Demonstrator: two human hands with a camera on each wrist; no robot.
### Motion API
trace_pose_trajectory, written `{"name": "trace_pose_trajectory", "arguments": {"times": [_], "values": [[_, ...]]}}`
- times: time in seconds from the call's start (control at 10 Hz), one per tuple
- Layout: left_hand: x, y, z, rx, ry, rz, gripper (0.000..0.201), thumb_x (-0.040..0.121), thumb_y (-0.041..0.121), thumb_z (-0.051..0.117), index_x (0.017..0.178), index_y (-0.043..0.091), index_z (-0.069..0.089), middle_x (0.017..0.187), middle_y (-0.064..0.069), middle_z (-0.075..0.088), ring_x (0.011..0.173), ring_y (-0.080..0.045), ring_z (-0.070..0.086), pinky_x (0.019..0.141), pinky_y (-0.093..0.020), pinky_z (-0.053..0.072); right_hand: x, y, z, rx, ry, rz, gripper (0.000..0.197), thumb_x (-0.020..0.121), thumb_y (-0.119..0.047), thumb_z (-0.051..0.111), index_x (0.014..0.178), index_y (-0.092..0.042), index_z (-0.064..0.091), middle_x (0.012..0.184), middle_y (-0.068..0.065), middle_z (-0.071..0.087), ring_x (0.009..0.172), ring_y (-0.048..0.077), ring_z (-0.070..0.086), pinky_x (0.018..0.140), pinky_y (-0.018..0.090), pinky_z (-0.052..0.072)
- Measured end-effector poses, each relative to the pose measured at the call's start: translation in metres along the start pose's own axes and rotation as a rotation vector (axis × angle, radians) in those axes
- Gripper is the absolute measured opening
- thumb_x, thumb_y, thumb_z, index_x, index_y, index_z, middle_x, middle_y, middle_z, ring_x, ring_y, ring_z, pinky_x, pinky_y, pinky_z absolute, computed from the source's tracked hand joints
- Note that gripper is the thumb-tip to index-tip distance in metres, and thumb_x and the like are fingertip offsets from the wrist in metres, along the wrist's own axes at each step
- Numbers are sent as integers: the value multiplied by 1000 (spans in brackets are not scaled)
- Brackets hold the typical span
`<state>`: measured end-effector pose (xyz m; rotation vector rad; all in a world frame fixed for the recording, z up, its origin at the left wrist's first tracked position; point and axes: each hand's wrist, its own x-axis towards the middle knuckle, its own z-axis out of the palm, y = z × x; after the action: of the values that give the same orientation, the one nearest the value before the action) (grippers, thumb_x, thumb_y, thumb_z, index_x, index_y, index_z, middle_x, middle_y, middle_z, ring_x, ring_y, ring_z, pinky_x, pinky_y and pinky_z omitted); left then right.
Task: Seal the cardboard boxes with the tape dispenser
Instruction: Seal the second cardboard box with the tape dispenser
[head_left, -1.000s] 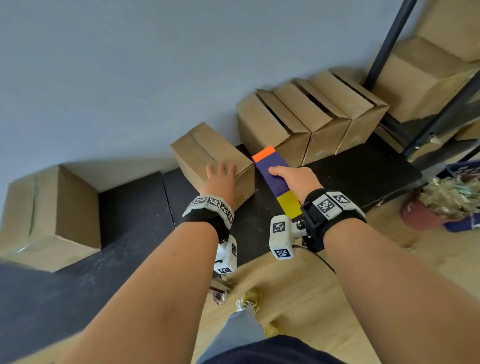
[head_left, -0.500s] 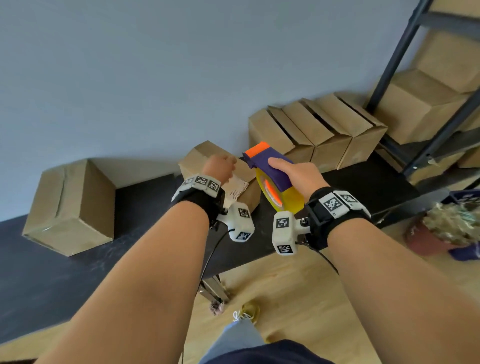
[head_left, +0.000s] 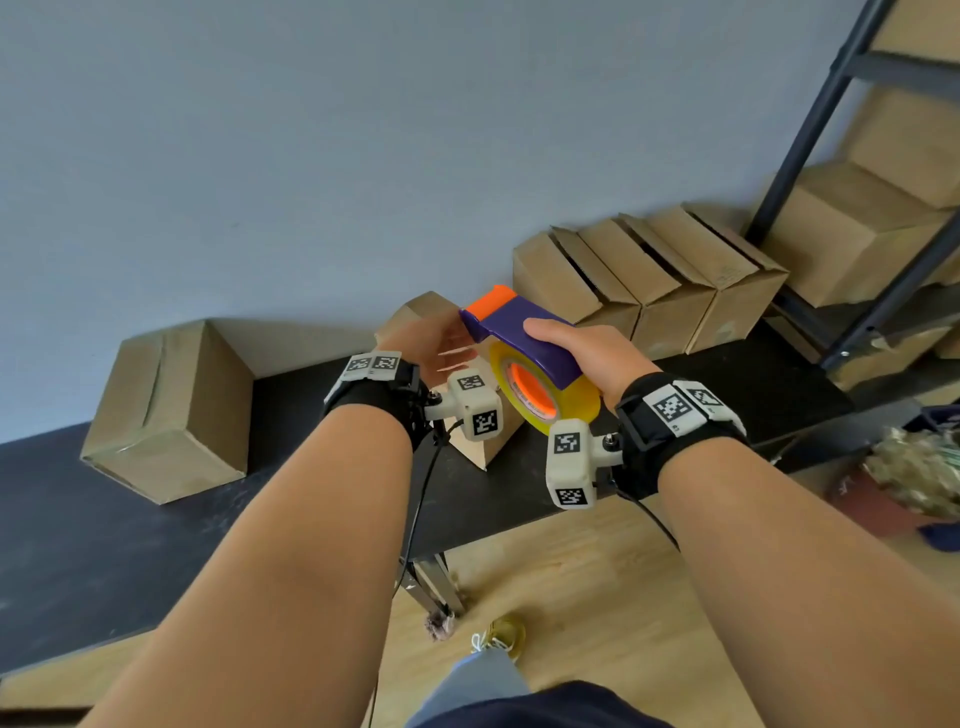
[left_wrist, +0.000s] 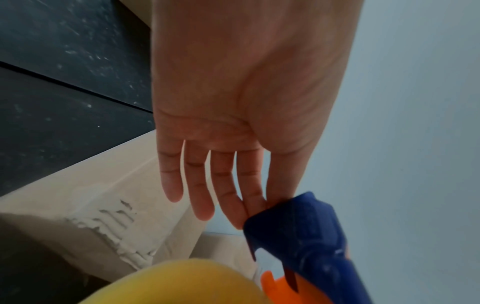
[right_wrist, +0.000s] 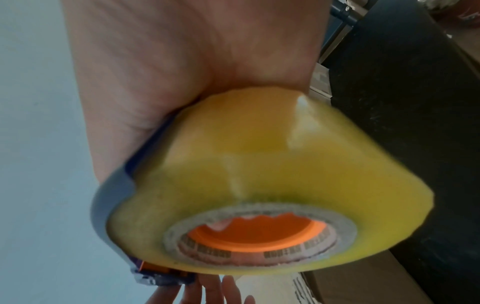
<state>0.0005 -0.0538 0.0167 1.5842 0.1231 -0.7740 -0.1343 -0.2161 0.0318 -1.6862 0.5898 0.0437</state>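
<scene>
My right hand (head_left: 587, 348) grips the tape dispenser (head_left: 524, 338) from above: purple body, orange nose, yellow tape roll (right_wrist: 259, 174) with an orange core. It is held in the air, tilted, above a small cardboard box (head_left: 485, 441) on the black table (head_left: 104, 519). My left hand (head_left: 436, 343) is at the dispenser's nose, palm toward it. In the left wrist view its fingers (left_wrist: 200, 185) are straight, and the thumb and index tips are hidden behind the dispenser (left_wrist: 306, 236). The box (left_wrist: 103, 195) has a torn patch on its face.
A larger closed box (head_left: 171, 410) stands at the table's left against the grey wall. A row of several boxes (head_left: 649, 280) leans at the back right. A dark metal rack (head_left: 831, 130) with more boxes (head_left: 857, 228) rises on the right. The wooden floor lies below.
My right hand lifted the dispenser off the small box and tilted it so the roll shows. My left hand left the box top and came to the dispenser's nose.
</scene>
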Motion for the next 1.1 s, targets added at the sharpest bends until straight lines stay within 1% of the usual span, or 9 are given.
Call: {"name": "trace_pose_trajectory", "arguments": {"times": [0.3, 0.4, 0.5, 0.6, 0.7, 0.8, 0.9, 1.0, 1.1], "values": [[-1, 9, 4, 146, 190, 148, 23, 92, 5, 51, 72, 11, 60, 72, -6, 59, 63, -14, 54, 71, -27, 51, 0, -1, 7, 22, -14, 6, 50, 69, -55, 78, 96, -14, 72, 90, 4, 76, 90, 23, 71, 95, 42, 53], [-4, 18, 8, 179, 213, 204, 24, 97, 17, 51, 73, 12, 56, 68, -1, 55, 58, -11, 53, 61, -21, 48, 0, -5, 7, 12, -3, -8, 52, 69, -57, 77, 98, -15, 72, 92, 3, 76, 90, 22, 71, 94, 42, 53], [2, 21, 4, 167, 256, 233, 24, 95, 21, 55, 102, 1, 66, 65, 0, 55, 56, -11, 52, 57, -21, 45, -2, -8, 7, 4, -8, -15, 47, 72, -55, 76, 97, -16, 71, 92, 3, 75, 90, 21, 71, 93, 40, 54], [8, 28, -16, 712, 349, 308, 31, 95, 14, 51, 124, 4, 52, 91, -9, 62, 91, -26, 63, 74, -29, 47, -3, -6, 3, -14, -28, -9, 56, 66, -59, 77, 100, -15, 72, 92, 3, 76, 92, 23, 71, 95, 43, 53], [11, 31, -25, 615, 400, 289, 33, 96, 19, 52, 124, 2, 57, 73, 1, 54, 67, -13, 58, 54, -17, 45, -5, -3, 1, -20, -52, 11, 57, 67, -58, 77, 103, -14, 71, 94, 5, 76, 94, 26, 70, 97, 45, 52], [8, 33, -35, 624, 485, 257, 28, 96, 13, 50, 122, 8, 54, 77, -1, 54, 70, -17, 55, 63, -21, 46, -8, -4, 1, -31, -79, 19, 54, 70, -55, 77, 104, -13, 70, 95, 6, 76, 96, 28, 70, 98, 46, 51], [20, 32, -42, 378, 404, 214, 8, 95, 11, 49, 99, 7, 55, 91, -10, 61, 79, -22, 60, 79, -30, 50, -6, -8, 4, -56, -72, 19, 52, 71, -56, 77, 101, -14, 71, 94, 6, 76, 96, 28, 70, 97, 44, 52], [13, 33, -38, 188, 372, 238, 27, 95, 25, 53, 73, 10, 58, 76, -5, 60, 61, -15, 54, 78, -30, 54, -3, -10, 6, -108, -46, 15, 51, 72, -56, 76, 99, -14, 70, 95, 6, 74, 94, 26, 69, 94, 40, 52], [13, 34, -45, 314, 315, 255, 21, 91, 24, 64, 77, 10, 59, 76, -5, 62, 62, -14, 58, 62, -24, 55, 2, -14, 11, -145, -40, 18, 48, 74, -55, 75, 98, -14, 68, 96, 6, 72, 91, 23, 68, 88, 35, 51]]}}
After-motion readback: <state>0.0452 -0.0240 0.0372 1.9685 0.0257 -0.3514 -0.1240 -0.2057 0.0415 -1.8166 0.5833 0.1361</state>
